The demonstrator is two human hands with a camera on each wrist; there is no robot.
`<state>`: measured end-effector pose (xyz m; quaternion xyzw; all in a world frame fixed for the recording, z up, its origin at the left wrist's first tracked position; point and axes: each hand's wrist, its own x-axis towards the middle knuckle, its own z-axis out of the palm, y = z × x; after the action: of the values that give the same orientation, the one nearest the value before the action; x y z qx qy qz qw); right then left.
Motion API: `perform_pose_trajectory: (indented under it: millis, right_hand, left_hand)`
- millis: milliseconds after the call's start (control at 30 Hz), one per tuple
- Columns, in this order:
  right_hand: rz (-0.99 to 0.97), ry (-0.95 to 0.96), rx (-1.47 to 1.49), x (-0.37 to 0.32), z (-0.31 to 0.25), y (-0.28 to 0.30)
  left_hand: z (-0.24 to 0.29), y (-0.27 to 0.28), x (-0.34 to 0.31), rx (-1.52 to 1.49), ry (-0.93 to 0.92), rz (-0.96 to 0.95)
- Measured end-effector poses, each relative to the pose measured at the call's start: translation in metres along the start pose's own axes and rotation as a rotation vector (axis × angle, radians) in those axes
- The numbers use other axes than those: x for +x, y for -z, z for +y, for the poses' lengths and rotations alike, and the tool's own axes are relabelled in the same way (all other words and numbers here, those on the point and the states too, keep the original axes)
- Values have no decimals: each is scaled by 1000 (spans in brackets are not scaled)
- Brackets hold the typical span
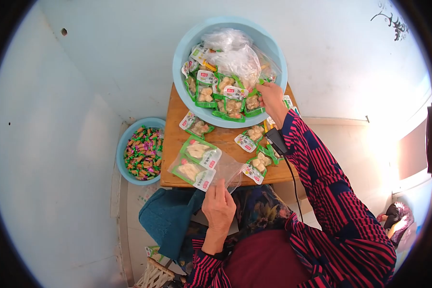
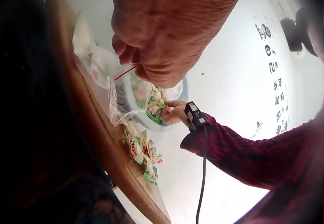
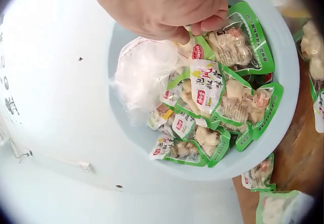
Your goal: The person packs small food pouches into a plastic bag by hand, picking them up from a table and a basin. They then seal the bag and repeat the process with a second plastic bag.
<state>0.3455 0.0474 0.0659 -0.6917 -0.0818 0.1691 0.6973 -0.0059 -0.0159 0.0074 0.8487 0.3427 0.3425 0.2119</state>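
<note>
My left hand (image 1: 218, 209) pinches the edge of a clear plastic bag (image 1: 231, 174) low over the table's front. Inside that bag lie two snack packets (image 1: 197, 150) with pale contents, side by side. In the left wrist view a red line runs along the bag's edge at the fingers. My right hand (image 1: 272, 98) reaches over the right rim of a light blue basin (image 1: 180, 53), its fingertips pinching a green-edged snack packet (image 3: 201, 46). Several similar packets (image 3: 235, 102) fill the basin, and a crumpled heap of clear bags (image 1: 235, 55) lies on top of them.
More packets (image 1: 258, 162) lie loose on the wooden table (image 1: 173, 170). At its left stands a smaller blue basin (image 1: 122, 165) of colourful wrapped snacks. Walls rise behind and to the left. A black cable (image 1: 295, 185) hangs from my right wrist.
</note>
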Motion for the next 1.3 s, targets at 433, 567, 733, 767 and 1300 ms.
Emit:
perform_pose_trajectory:
  millis: [433, 567, 733, 767, 1300]
  right_hand:
    - [291, 286, -362, 17, 13, 10]
    - [344, 415, -468, -4, 9, 42]
    - [188, 428, -330, -33, 6, 88]
    - [191, 425, -329, -41, 3, 95]
    - [-918, 506, -316, -210, 3, 88]
  left_hand:
    - [-3, 0, 1, 19, -31, 36]
    - [-1, 1, -1, 20, -33, 36]
    - [10, 8, 7, 44, -141, 86]
    - [14, 11, 9, 12, -173, 87]
    - [37, 15, 0, -1087, 537, -448]
